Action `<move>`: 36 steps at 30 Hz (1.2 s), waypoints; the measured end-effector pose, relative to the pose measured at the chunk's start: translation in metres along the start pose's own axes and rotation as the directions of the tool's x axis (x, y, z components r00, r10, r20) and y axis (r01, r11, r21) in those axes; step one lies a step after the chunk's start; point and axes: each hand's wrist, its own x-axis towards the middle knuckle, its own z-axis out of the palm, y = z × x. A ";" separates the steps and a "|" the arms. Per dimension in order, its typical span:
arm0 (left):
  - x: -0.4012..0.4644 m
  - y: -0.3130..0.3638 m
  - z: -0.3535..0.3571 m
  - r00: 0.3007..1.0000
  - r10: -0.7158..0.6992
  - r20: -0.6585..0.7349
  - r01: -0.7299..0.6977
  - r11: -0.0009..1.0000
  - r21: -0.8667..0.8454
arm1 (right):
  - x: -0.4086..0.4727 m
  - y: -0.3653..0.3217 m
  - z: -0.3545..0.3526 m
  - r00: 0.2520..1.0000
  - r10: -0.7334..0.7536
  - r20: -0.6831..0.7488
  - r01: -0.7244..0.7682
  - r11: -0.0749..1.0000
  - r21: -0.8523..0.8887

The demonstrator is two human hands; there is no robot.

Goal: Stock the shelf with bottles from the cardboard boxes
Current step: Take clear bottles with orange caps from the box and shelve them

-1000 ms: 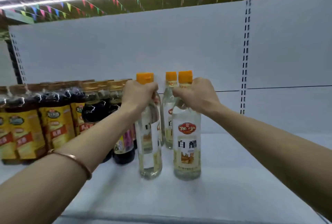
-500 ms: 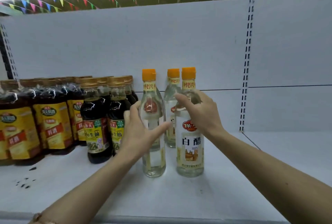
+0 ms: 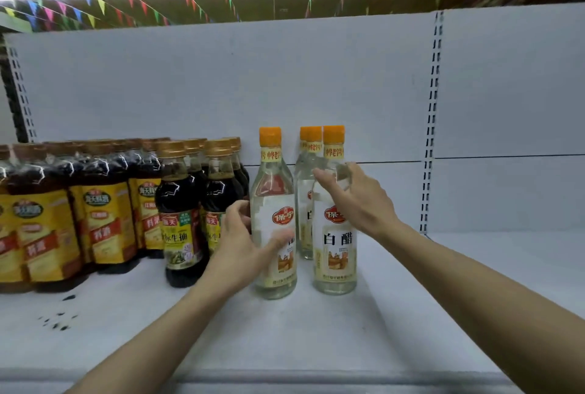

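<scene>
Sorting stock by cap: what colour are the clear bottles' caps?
Orange caps, seen clearly in the head view.

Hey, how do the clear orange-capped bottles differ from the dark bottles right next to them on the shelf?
The clear bottles hold colourless liquid; the dark bottles hold near-black liquid. The clear bottles have bright orange caps, the dark bottles dull gold ones. The clear bottles stand taller, the dark ones squatter. Both kinds stand upright on the white shelf.

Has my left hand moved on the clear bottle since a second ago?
Yes. The left hand has slid down from the orange cap to the label on the left clear bottle.
</scene>
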 end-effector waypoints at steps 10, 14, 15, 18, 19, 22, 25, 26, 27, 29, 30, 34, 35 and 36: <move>0.008 -0.003 0.014 0.999 0.049 -0.008 -0.048 0.992 0.115 | -0.005 0.013 -0.014 0.901 0.070 0.427 -0.161 0.970 0.181; 0.014 -0.003 0.020 0.999 0.040 0.009 -0.040 0.995 0.087 | -0.006 0.012 -0.012 0.925 0.037 0.378 -0.123 0.971 0.206; 0.016 -0.004 0.021 0.999 0.040 0.007 -0.041 0.995 0.088 | -0.007 0.011 -0.010 0.937 0.026 0.348 -0.106 0.971 0.214; 0.020 -0.006 0.024 0.999 0.033 0.001 -0.033 0.997 0.064 | -0.005 0.012 0.003 0.964 0.037 0.265 -0.099 0.970 0.222; 0.021 -0.006 0.026 1.000 0.031 0.000 -0.031 0.997 0.065 | -0.004 0.013 0.008 0.968 0.051 0.244 -0.106 0.970 0.220; 0.024 -0.007 0.028 0.999 0.032 0.000 -0.032 0.997 0.064 | 0.002 0.016 0.019 0.975 0.070 0.212 -0.115 0.972 0.206; 0.027 -0.009 0.029 0.999 0.033 -0.001 -0.033 0.998 0.047 | 0.004 0.018 0.026 0.981 0.050 0.187 -0.086 0.977 0.193; 0.027 -0.009 0.030 0.999 0.032 0.002 -0.032 0.998 0.047 | 0.004 0.018 0.027 0.983 0.043 0.180 -0.077 0.979 0.187; 0.028 -0.010 0.030 1.000 0.031 0.004 -0.031 0.998 0.047 | 0.004 0.018 0.028 0.983 0.039 0.178 -0.072 0.980 0.183; 0.029 -0.010 0.030 1.000 0.021 0.012 -0.021 0.998 0.052 | 0.005 0.018 0.028 0.983 0.041 0.181 -0.074 0.980 0.184; 0.031 -0.010 0.030 1.000 0.014 0.017 -0.015 0.998 0.057 | 0.005 0.018 0.028 0.983 0.042 0.181 -0.075 0.981 0.179; 0.033 -0.009 0.028 1.000 -0.006 0.027 0.004 0.998 0.060 | 0.006 0.018 0.029 0.984 0.040 0.172 -0.070 0.982 0.173; 0.033 -0.009 0.028 0.999 -0.007 0.032 0.006 0.998 0.057 | 0.006 0.019 0.030 0.985 0.041 0.167 -0.071 0.982 0.175; 0.032 -0.008 0.027 0.999 -0.011 0.038 0.009 0.999 0.053 | 0.005 0.019 0.030 0.986 0.043 0.164 -0.073 0.981 0.180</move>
